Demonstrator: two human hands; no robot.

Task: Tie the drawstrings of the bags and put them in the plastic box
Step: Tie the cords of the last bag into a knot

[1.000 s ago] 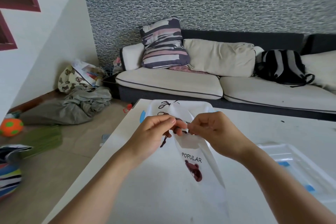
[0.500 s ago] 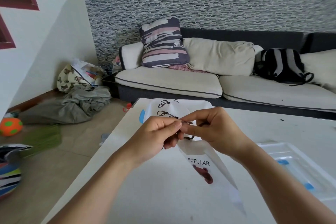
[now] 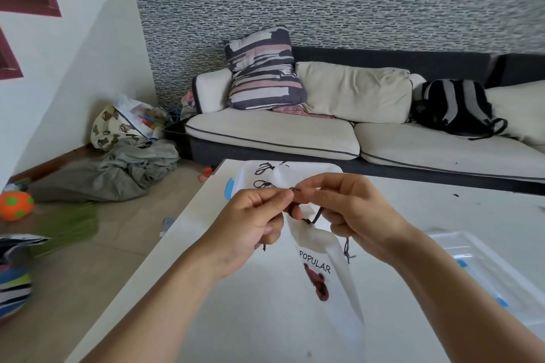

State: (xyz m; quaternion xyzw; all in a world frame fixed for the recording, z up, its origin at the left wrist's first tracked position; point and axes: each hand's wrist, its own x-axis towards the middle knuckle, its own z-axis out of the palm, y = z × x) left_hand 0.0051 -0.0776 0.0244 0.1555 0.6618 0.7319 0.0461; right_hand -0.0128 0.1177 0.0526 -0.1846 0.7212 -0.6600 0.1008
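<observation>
A white drawstring bag (image 3: 324, 262) printed "POPULAR" with a red-brown bear hangs above the white table (image 3: 265, 318). My left hand (image 3: 250, 221) and my right hand (image 3: 354, 209) pinch its dark drawstring (image 3: 317, 215) at the gathered mouth, fingertips close together. One cord end (image 3: 347, 250) dangles below my right hand. Behind my hands lies a clear plastic box (image 3: 244, 174) with a blue clip, holding white bags with dark cord loops (image 3: 262, 169). A clear lid or tray (image 3: 483, 268) with blue clips rests at the right.
A sofa (image 3: 324, 132) with cushions and a black backpack (image 3: 457, 109) stands behind the table. On the floor at left lie grey cloth (image 3: 118, 171), a patterned bag (image 3: 118, 124), an orange ball (image 3: 16, 205) and a striped object (image 3: 11, 286).
The bag has turned and swung a little while my fingers worked the cord at its mouth. A cord end now hangs free under my right hand.
</observation>
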